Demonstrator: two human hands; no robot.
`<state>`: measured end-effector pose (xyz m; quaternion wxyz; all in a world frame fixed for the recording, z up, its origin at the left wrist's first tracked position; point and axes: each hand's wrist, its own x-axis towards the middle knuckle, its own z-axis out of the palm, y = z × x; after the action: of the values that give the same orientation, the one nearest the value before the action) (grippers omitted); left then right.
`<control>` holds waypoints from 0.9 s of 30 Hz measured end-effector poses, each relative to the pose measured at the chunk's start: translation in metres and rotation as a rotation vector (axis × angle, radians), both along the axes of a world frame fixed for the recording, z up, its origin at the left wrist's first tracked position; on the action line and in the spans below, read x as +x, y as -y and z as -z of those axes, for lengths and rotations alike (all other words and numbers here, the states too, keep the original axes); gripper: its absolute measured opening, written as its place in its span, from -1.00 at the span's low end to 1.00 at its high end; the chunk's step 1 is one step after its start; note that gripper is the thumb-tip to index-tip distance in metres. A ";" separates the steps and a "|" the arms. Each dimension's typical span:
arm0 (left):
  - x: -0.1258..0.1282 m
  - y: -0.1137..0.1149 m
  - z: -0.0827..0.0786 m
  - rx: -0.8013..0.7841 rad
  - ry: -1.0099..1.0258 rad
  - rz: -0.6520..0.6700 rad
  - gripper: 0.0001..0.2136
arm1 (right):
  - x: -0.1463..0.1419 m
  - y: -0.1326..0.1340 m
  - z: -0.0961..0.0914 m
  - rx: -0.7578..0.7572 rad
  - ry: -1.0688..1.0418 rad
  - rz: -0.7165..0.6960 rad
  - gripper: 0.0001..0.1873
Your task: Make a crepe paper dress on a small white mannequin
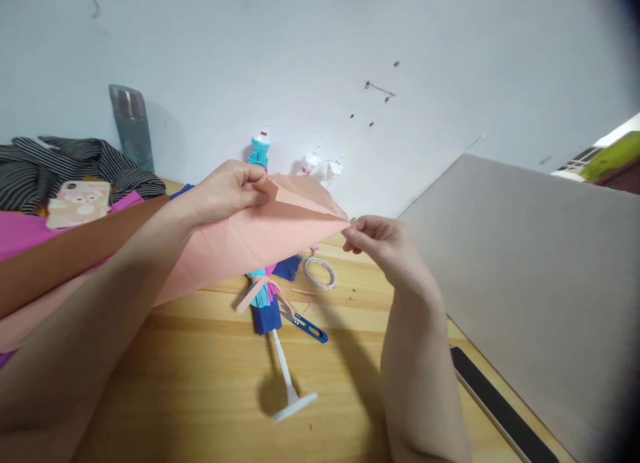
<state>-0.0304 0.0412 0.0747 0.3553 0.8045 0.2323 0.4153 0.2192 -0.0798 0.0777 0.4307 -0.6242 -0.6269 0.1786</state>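
Note:
A large sheet of peach-pink paper (245, 240) is held up above the wooden table (210, 376). My left hand (227, 190) pinches a folded edge of it near the top. My right hand (383, 243) pinches its pointed right corner, fingers closed. Below the sheet a small doll stand (287, 380) with a white base carries a figure dressed in blue, teal and pink paper (264, 303); the sheet hides its middle. The figure's teal top (260, 150) shows above the paper.
Blue thread snips (307, 326) and a roll of tape (320, 273) lie by the stand. A phone in a cartoon case (80, 203), magenta paper (20, 233), striped cloth (65, 160) and a metal bottle (131, 126) are at the left. A grey board (540, 270) leans at the right.

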 end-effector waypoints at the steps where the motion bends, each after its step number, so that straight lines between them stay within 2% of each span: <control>1: -0.001 -0.001 0.000 0.005 0.007 0.008 -0.94 | -0.002 -0.002 0.002 -0.101 0.075 -0.058 -0.80; 4: -0.003 0.000 -0.003 -0.002 0.001 -0.007 -0.87 | -0.014 -0.007 0.018 -0.430 0.411 -0.312 -0.90; 5: -0.003 0.001 -0.003 -0.009 0.002 -0.022 -0.84 | -0.019 -0.008 0.027 -0.480 0.559 -0.375 -0.90; 7: -0.002 0.002 -0.004 -0.017 0.011 -0.038 -0.81 | -0.028 -0.004 0.047 -0.540 0.794 -0.340 -0.80; 9: -0.002 0.002 -0.004 -0.023 0.018 -0.041 -0.82 | -0.033 0.008 0.067 -0.576 0.877 -0.237 -0.75; 12: -0.002 0.001 -0.003 -0.038 0.023 -0.042 -0.83 | -0.028 0.033 0.091 -0.554 0.800 -0.224 -0.92; 15: -0.003 0.000 -0.003 -0.057 0.032 -0.060 -0.81 | -0.013 0.055 0.103 -0.540 0.681 -0.213 -0.88; 17: -0.004 -0.001 -0.003 -0.076 0.031 -0.070 -0.79 | -0.002 0.064 0.105 -0.556 0.633 -0.135 -0.91; 21: -0.003 -0.001 -0.002 -0.094 0.019 -0.042 -0.83 | 0.010 0.074 0.101 -0.509 0.455 -0.085 -0.89; 25: -0.003 -0.003 0.000 -0.112 0.020 -0.005 -0.93 | 0.003 0.072 0.086 -0.300 0.133 -0.110 -0.91; 27: -0.003 -0.004 0.000 -0.120 0.024 -0.014 -0.91 | -0.006 0.064 0.076 -0.152 0.153 -0.147 -0.93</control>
<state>-0.0332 0.0451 0.0745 0.4030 0.7751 0.2582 0.4126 0.2133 -0.1440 0.0019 0.3188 -0.6190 -0.6868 0.2086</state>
